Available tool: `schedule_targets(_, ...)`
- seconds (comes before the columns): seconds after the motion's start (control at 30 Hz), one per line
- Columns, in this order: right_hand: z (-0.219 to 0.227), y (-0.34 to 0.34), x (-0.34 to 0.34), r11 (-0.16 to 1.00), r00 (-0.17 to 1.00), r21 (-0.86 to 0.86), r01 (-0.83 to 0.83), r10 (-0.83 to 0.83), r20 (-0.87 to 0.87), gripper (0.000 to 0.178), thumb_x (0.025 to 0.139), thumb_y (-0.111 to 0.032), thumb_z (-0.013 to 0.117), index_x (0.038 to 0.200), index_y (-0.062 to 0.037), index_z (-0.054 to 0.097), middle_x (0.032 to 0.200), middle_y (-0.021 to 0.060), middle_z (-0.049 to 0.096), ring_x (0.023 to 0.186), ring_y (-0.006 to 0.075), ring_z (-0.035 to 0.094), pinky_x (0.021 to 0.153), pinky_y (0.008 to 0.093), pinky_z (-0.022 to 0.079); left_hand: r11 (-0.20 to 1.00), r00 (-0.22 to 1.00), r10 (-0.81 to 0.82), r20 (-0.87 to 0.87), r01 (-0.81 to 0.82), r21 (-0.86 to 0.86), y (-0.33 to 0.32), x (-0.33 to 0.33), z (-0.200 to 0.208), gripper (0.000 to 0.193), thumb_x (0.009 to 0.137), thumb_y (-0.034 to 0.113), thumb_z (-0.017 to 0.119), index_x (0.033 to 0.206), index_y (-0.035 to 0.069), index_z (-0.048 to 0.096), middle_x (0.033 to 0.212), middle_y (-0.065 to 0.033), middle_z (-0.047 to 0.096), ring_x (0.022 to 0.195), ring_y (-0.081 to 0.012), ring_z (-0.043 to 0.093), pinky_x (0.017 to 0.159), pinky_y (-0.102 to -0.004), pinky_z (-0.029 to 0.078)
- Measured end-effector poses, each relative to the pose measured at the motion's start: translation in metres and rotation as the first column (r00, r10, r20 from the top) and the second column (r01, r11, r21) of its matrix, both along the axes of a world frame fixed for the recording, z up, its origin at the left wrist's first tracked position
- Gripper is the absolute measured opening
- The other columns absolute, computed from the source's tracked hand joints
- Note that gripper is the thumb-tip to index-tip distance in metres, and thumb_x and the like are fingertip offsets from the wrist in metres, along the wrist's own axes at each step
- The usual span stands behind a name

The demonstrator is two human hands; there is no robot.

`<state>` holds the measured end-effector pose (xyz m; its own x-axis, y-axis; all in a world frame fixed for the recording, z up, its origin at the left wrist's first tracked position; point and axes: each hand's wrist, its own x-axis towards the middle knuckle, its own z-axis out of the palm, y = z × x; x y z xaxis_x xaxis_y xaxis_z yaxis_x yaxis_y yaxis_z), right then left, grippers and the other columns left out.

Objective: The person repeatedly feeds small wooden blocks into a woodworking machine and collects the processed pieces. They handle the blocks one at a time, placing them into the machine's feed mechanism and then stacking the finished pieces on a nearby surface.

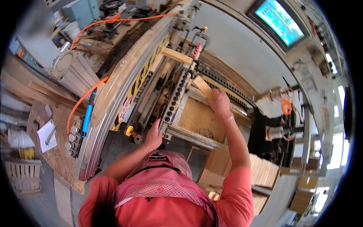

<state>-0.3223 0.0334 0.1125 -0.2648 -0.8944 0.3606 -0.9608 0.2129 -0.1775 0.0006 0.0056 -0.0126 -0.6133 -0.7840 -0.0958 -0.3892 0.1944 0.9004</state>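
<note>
My right hand (219,103) is closed around the near end of a short flat wooden board (203,86). The board's far end points toward a rail with a row of round black pads (175,99). At the near end of this rail is my left hand (153,137); its visible fingers are stretched out along the rail's side and hold nothing that I can see. Another wooden piece (177,55) lies across the machine beyond the rail. Below my right hand, a framed bed covered in sawdust (198,120) spans the middle of the machine.
A metal beam (113,90) with striped tape runs along the left. An orange hose (81,99) loops past it near a blue pen-like tool (87,118). A lit screen (280,20) hangs at upper right. Stacked wooden pieces (261,170) stand at lower right.
</note>
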Motion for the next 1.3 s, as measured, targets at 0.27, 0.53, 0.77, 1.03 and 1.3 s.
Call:
schedule_targets(0.27,-0.011,-0.222,-0.028,0.942,0.986,0.317,-0.112,0.145,-0.084,0.035,0.070,-0.028,0.072,0.093,-0.0015,0.065,0.098,0.0173,0.060,0.094,0.0313,0.060,0.081,0.0393,0.050,0.995,0.995,0.101,0.010,-0.101,-0.009,0.007,0.004,0.018,0.052,0.081,0.015,0.057,0.128,0.001,0.040,0.122,-0.0234,0.049,0.111,-0.0402,0.047,0.095,-0.0428,0.038)
schedule_targets(0.53,-0.042,-0.281,-0.028,0.916,0.985,0.371,-0.153,0.172,-0.018,0.040,0.066,-0.039,0.070,0.086,-0.0054,0.066,0.088,0.0172,0.066,0.084,0.0314,0.064,0.074,0.0406,0.052,0.978,0.982,0.186,0.003,-0.185,-0.091,0.010,-0.001,0.036,0.057,0.077,0.017,0.064,0.127,0.001,0.042,0.125,-0.0209,0.049,0.115,-0.0382,0.047,0.098,-0.0416,0.037)
schedule_targets(0.77,0.002,-0.247,-0.043,0.877,0.983,0.455,-0.152,0.182,-0.023,0.040,0.062,-0.034,0.073,0.088,-0.0051,0.066,0.083,0.0159,0.066,0.078,0.0312,0.065,0.071,0.0406,0.052,0.971,0.969,0.228,-0.099,-0.233,-0.047,-0.024,-0.021,0.045,0.056,0.078,0.016,0.065,0.128,0.003,0.044,0.128,-0.0176,0.049,0.115,-0.0314,0.050,0.094,-0.0367,0.041)
schedule_targets(1.03,0.038,-0.105,0.024,0.704,0.778,0.385,-0.597,0.390,0.493,0.041,0.059,-0.030,0.079,0.088,-0.0052,0.066,0.075,0.0097,0.063,0.064,0.0223,0.060,0.063,0.0326,0.049,0.769,0.674,0.436,-0.596,0.064,0.636,-0.073,-0.091,0.051,0.047,0.085,0.006,0.062,0.128,0.002,0.042,0.122,-0.0099,0.053,0.111,-0.0171,0.052,0.085,-0.0281,0.048)
schedule_targets(1.3,0.035,-0.132,0.010,0.740,0.807,0.480,-0.472,0.143,0.573,0.043,0.059,-0.027,0.081,0.092,-0.0048,0.066,0.079,0.0073,0.066,0.071,0.0145,0.060,0.069,0.0279,0.050,0.818,0.613,0.480,-0.627,-0.054,0.573,-0.056,-0.071,0.043,0.033,0.084,0.004,0.062,0.114,0.001,0.049,0.114,-0.0117,0.058,0.100,-0.0169,0.058,0.084,-0.0295,0.050)
